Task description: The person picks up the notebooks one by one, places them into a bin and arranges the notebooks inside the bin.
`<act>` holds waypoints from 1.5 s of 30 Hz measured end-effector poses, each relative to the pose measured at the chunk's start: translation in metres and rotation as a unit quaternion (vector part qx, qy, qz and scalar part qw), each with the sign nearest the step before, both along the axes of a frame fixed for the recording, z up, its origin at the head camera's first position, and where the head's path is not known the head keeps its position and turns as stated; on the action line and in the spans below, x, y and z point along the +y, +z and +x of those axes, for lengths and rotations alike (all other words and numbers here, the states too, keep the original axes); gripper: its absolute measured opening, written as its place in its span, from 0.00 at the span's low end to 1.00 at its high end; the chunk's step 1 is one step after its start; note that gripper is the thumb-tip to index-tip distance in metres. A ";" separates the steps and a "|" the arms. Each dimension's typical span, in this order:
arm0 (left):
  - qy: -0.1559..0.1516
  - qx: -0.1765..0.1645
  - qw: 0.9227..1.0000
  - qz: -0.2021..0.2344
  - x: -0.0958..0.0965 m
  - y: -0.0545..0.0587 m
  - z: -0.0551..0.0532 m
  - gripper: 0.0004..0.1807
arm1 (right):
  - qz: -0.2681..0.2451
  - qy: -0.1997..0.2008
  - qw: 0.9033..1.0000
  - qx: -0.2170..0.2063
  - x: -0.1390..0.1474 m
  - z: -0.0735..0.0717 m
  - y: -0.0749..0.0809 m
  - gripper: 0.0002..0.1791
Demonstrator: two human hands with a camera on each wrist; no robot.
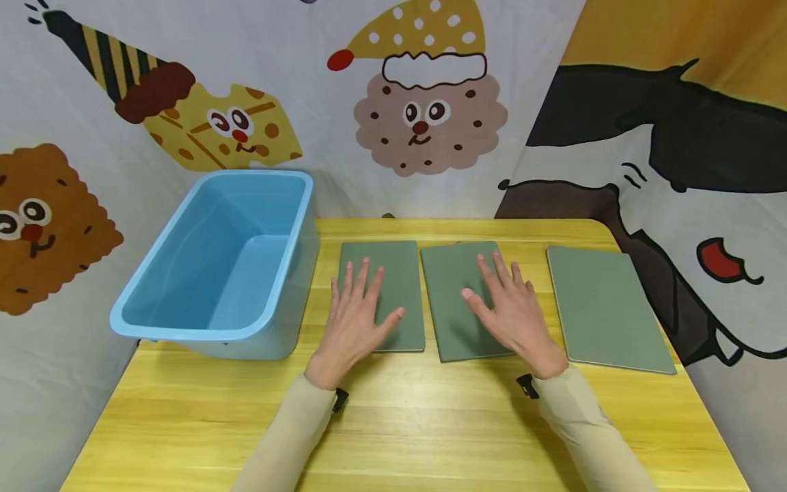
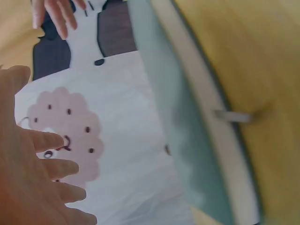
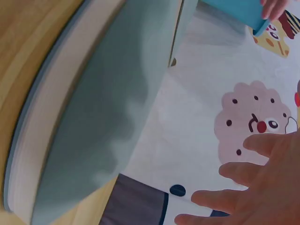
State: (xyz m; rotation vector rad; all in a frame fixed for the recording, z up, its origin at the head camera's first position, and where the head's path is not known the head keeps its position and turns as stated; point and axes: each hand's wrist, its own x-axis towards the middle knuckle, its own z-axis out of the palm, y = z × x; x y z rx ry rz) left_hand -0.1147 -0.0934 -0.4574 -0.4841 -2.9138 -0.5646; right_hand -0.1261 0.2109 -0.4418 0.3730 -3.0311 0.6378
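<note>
Three green-covered notebooks lie side by side on the wooden table. My left hand (image 1: pixel 355 318), fingers spread, is above the left notebook (image 1: pixel 402 301) and overlaps its left half in the head view. Over the middle notebook (image 1: pixel 451 321), which sits slightly turned, is my right hand (image 1: pixel 513 314), also with fingers apart. The right notebook (image 1: pixel 609 307) has no hand on it. Both wrist views show pale page edges (image 3: pixel 51 108) between the covers, with the fingers (image 2: pixel 61 166) held well off the cover and nothing in them.
A blue plastic bin (image 1: pixel 277 273) stands at the table's left, its inside bare. The wooden table (image 1: pixel 406 424) reaches back to a hanging cloth (image 1: pixel 332 109) printed with cartoon figures. A thin pale tab (image 2: pixel 234 116) sticks out by the left notebook's edge.
</note>
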 end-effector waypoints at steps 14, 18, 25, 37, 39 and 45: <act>-0.016 0.149 0.987 0.057 -0.012 0.067 0.025 0.51 | -0.036 -0.038 0.996 0.067 0.036 0.009 0.013 0.41; 0.001 0.185 0.981 0.055 -0.027 0.081 0.026 0.49 | -0.031 -0.053 0.995 0.079 0.049 0.010 0.016 0.41; 0.046 0.198 0.978 0.051 -0.064 0.095 0.028 0.51 | -0.026 -0.072 0.994 0.079 0.075 0.011 0.017 0.40; 0.164 0.164 0.972 0.038 -0.148 0.106 0.040 0.52 | -0.020 -0.102 0.992 0.068 0.121 0.015 0.008 0.39; 0.186 0.152 0.970 0.037 -0.164 0.106 0.042 0.51 | -0.016 -0.111 0.992 0.065 0.129 0.016 0.007 0.39; 0.233 0.127 0.963 0.051 -0.212 0.104 0.050 0.48 | 0.002 -0.142 0.989 0.045 0.150 0.018 0.006 0.41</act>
